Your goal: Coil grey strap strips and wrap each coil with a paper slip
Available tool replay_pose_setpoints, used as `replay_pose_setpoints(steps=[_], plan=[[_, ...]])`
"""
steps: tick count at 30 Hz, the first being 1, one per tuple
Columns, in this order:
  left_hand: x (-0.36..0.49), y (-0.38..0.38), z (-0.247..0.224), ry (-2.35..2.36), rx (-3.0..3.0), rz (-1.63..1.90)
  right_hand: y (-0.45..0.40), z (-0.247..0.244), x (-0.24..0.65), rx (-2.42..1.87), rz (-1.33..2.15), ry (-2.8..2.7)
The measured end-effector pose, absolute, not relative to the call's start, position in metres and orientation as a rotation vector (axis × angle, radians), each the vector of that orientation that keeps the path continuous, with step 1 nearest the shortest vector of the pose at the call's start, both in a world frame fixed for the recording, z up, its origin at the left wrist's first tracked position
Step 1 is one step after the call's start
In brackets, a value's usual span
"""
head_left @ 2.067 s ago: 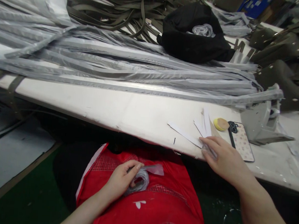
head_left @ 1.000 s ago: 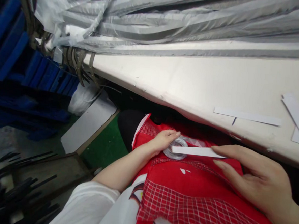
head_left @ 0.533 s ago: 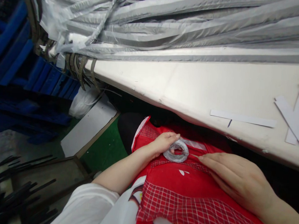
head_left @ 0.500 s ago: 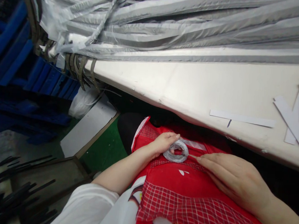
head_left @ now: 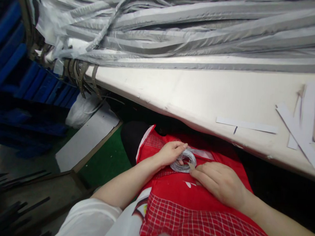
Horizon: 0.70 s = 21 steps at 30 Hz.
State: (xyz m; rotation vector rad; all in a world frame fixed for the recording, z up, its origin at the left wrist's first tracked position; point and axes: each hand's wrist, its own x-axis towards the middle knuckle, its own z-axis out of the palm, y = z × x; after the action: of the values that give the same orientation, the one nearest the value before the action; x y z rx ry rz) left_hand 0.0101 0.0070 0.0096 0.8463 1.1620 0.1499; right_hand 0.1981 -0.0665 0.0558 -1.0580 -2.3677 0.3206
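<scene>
On my lap lies a coiled grey strip in clear plastic point(head_left: 175, 166), wound into a ring with an open middle. My left hand point(head_left: 170, 153) grips its left and upper side, the thumb and fingers closed round the ring. At the ring's lower right, my right hand point(head_left: 217, 180) has its fingers pinched on a small pale tab point(head_left: 191, 166), which touches or lies just over the coil. What that tab is made of is too small to tell. Both hands rest above a red apron point(head_left: 192, 198) with checked patches.
A white table point(head_left: 191, 88) runs along in front, piled with long grey strips in plastic point(head_left: 162, 43). White paper strips point(head_left: 301, 123) lie at its right. Brown belts point(head_left: 81, 77) hang off the left end. A grey board point(head_left: 88, 138) leans near a white plastic bag point(head_left: 79, 109).
My right hand has moved left, from beside the coil up to its lower right rim, and its fingers have curled in. The left hand keeps its hold. The camera view has shifted slightly.
</scene>
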Motion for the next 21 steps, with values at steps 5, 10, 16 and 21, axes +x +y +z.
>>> replay_pose_setpoints(steps=[5, 10, 16, 21], plan=[[0.009, 0.005, 0.011, 1.138, 0.873, 0.189, -0.067, 0.059, 0.195, -1.04, 0.389, -2.447], [0.005, 0.005, 0.011, 1.098, 1.081, 0.231, -0.066, 0.049, 0.195, -1.185, 0.434, -2.3], [0.007, 0.005, 0.02, 0.975, 1.471, 0.237, -0.044, 0.031, 0.199, -1.568, 0.982, -1.804], [0.009, -0.001, 0.023, 1.044, 1.53, 0.302, -0.032, 0.024, 0.2, -1.616, 1.31, -1.472]])
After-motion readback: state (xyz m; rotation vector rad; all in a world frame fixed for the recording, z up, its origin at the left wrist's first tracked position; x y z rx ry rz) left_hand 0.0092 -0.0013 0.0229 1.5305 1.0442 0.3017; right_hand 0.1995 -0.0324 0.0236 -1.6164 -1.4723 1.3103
